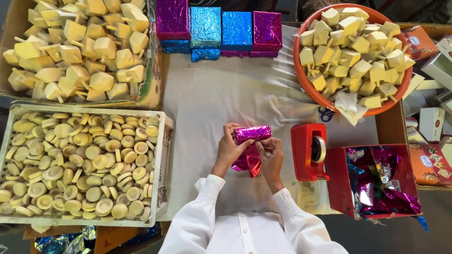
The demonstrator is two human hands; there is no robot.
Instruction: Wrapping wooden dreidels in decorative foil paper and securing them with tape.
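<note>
The tabletop [221, 99], spread with a white cloth, carries a cardboard box of pale wooden blocks [80, 49] at ten o'clock, a white crate of wooden discs [80, 164] at eight o'clock, and an orange bowl of more blocks [354, 54] at two o'clock. A row of foil-wrapped boxes [221, 28] sits at twelve o'clock, a red box of foil scraps [374, 181] at four o'clock, and a red tape dispenser [309, 151] at three o'clock.

At the centre, the magenta foil parcel [253, 134] is held just above the cloth. The left hand [229, 148] curls its fingers [231, 129] over the parcel's left end, gripping it. The right hand [270, 157] has its fingers [268, 142] closed on the loose foil beneath.

The thin foil looks likely to tear if pinched or pulled hard over a corner. The hanging flap could spring open should either grip slacken before it is fastened.
</note>
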